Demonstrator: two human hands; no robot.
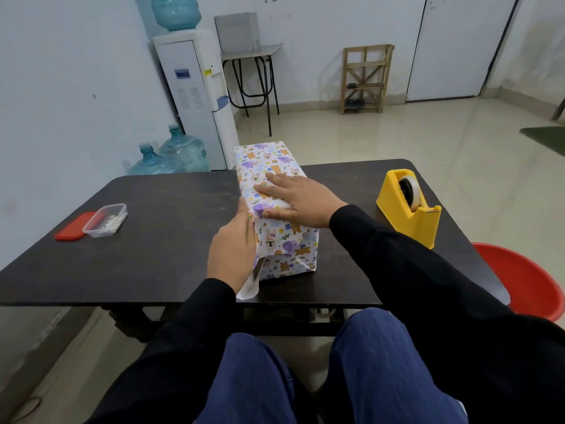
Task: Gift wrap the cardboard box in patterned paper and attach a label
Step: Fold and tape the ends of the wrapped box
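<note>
Pressing long cardboard box in animal-print paper (266, 160), middle of dark worktop (168, 215), long axis pointing away from person. Right hand (301, 198) flat on top; left hand (230, 252) flat against left side, beside loose near-end flap (249, 289). Both grips flat-fingered, clasping nothing.

Room surroundings, located from the dark tabletop (159, 240). Beyond its far left corner, against the wall, a white water dispenser (198, 96) carries an inverted blue bottle (175, 10). Two more blue water bottles (183, 148) (149, 162) stand on the floor between that dispenser and the tabletop's far edge. Farther back, beyond the far edge, a small metal-topped stand (252, 50) rests on black tubular legs. Past the far right corner, a wooden rack (365, 79) leans at the wall beside a white door (452, 47). A green mat (547, 139) lies on the pale tiled floor (397, 136), well right of the tabletop. A red plastic tub (526, 280) sits just off the near right corner.
</note>
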